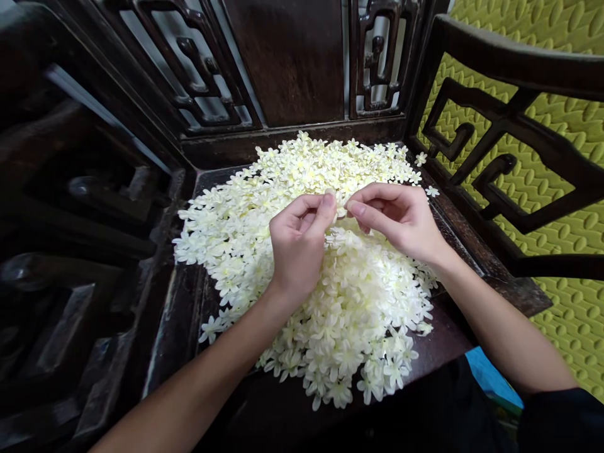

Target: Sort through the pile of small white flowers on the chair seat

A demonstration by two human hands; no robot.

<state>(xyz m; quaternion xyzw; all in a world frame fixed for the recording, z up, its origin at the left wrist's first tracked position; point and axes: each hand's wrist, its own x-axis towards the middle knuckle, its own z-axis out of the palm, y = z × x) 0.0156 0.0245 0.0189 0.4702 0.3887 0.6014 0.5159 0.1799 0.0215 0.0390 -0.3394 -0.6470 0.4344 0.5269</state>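
Note:
A big heap of small cream-white artificial flowers [264,207] covers the seat of a dark carved wooden chair [189,302]. Both my hands hover over the middle of the heap, fingertips almost meeting. My left hand [297,242] has its fingers curled and its thumb and forefinger pinched on a small flower piece [340,211]. My right hand [401,217] pinches the same piece from the other side, its other fingers curled under. The piece is mostly hidden between the fingertips.
The chair's carved backrest [292,63] rises behind the heap and a dark armrest [509,145] runs along the right. A yellow-green quilted surface [566,302] lies beyond it. A few loose flowers [427,176] sit near the right rim. Dark furniture stands at left.

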